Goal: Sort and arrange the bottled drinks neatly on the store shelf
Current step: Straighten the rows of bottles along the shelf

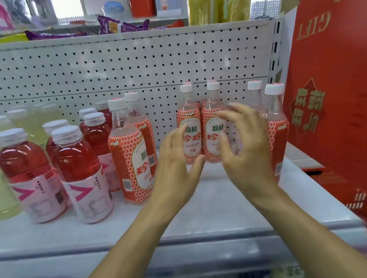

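The left hand hangs over the shelf with fingers loosely spread and thumb out, holding nothing. Its fingertips lie in front of the left one of two dotted bottles at the back; whether they touch cannot be told. The right hand is blurred, its fingers half curled and thumb apart like a wide claw, with nothing pinched between them. It hovers in front of the bottles at the right end.

The dotted bottles carry orange-red labels with white spots and a pale oval bearing green and red Chinese characters, which read mirrored. They hold pale pink drink under white caps and stand upright in three loose pairs — one more pair stands left of the hands.

Further left stand red drink bottles with pink labels marked by a magenta arrowhead, then pale yellow bottles at the edge.

A red box leans at the right — its gold letters "GIFT" read mirrored. A white pegboard backs the shelf.
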`<state>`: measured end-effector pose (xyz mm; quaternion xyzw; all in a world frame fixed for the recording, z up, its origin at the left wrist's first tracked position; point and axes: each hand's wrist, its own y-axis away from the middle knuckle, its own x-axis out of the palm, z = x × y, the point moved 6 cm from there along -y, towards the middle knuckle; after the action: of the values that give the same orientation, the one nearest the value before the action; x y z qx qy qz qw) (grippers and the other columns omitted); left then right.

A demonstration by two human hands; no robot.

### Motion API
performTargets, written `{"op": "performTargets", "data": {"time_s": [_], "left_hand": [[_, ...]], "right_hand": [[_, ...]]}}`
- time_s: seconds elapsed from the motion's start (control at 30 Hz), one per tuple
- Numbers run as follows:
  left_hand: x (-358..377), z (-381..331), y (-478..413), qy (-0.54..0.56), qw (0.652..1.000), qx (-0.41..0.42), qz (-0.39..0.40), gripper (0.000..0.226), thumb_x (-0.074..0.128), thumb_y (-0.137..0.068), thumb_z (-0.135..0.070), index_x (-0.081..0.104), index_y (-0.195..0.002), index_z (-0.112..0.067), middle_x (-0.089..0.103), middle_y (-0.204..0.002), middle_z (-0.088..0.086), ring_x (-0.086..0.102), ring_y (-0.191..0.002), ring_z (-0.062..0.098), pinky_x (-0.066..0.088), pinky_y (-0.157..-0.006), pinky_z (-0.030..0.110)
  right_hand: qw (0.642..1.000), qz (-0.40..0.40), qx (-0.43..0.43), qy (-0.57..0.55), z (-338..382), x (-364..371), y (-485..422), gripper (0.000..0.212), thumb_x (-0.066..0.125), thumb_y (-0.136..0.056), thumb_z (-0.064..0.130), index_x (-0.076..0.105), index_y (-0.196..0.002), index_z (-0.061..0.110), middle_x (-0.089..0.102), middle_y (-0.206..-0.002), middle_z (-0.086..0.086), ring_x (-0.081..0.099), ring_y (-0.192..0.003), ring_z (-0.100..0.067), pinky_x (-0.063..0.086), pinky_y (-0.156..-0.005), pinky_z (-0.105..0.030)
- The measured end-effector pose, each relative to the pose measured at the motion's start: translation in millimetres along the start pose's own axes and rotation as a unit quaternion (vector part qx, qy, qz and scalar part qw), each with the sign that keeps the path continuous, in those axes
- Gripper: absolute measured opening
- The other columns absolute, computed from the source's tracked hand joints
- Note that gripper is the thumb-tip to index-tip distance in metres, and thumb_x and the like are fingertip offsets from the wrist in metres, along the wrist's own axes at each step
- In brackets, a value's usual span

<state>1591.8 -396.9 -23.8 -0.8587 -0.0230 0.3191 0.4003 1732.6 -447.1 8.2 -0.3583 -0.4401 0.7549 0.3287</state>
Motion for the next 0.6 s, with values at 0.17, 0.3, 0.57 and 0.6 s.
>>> {"op": "performTargets", "data": {"time_s": [0.17, 0.3, 0.57, 0.6], "left_hand": [[-20, 2, 24, -0.015, 0.997, 0.020, -0.068, 0.058, 0.071, -0.089, -0.015, 0.045, -0.141, -0.011, 0.049, -0.137, 0.001, 0.042, -0.129, 0.011, 0.021, -0.108, 0.005], [-27, -1, 32, -0.023, 0.994, 0.031, -0.102, 0.055, 0.072, -0.086, -0.005, 0.049, -0.136, -0.008, 0.052, -0.133, 0.005, 0.042, -0.125, 0.010, 0.024, -0.110, 0.009], [-93, -41, -73, -0.148, 0.982, 0.069, -0.096, 0.048, 0.064, -0.093, -0.026, 0.049, -0.138, -0.015, 0.045, -0.139, 0.006, 0.039, -0.129, 0.018, 0.030, -0.100, 0.018], [-103, -36, -95, -0.192, 0.978, 0.040, -0.073, 0.050, 0.062, -0.094, -0.031, 0.048, -0.140, -0.017, 0.043, -0.142, 0.007, 0.038, -0.132, 0.023, 0.035, -0.100, 0.027]], "right_hand": [[0.991, -0.117, 0.061, -0.023, -25, -43, 16, 0.059, 0.067, -0.081, 0.006, 0.044, -0.135, 0.002, 0.040, -0.142, -0.017, 0.034, -0.134, -0.027, 0.027, -0.115, -0.042], [0.984, -0.120, 0.128, -0.036, -55, -54, 14, 0.070, 0.069, -0.080, 0.017, 0.036, -0.140, 0.002, 0.037, -0.143, -0.017, 0.032, -0.136, -0.028, 0.027, -0.114, -0.048], [0.979, 0.101, 0.175, 0.028, -34, -55, -112, 0.046, 0.053, -0.096, 0.035, 0.050, -0.138, 0.019, 0.048, -0.142, -0.004, 0.045, -0.129, -0.021, 0.036, -0.103, -0.033], [0.962, 0.177, 0.199, 0.056, -33, -46, -127, 0.046, 0.054, -0.096, 0.037, 0.051, -0.138, 0.018, 0.049, -0.141, -0.006, 0.048, -0.127, -0.023, 0.038, -0.100, -0.033]]}}
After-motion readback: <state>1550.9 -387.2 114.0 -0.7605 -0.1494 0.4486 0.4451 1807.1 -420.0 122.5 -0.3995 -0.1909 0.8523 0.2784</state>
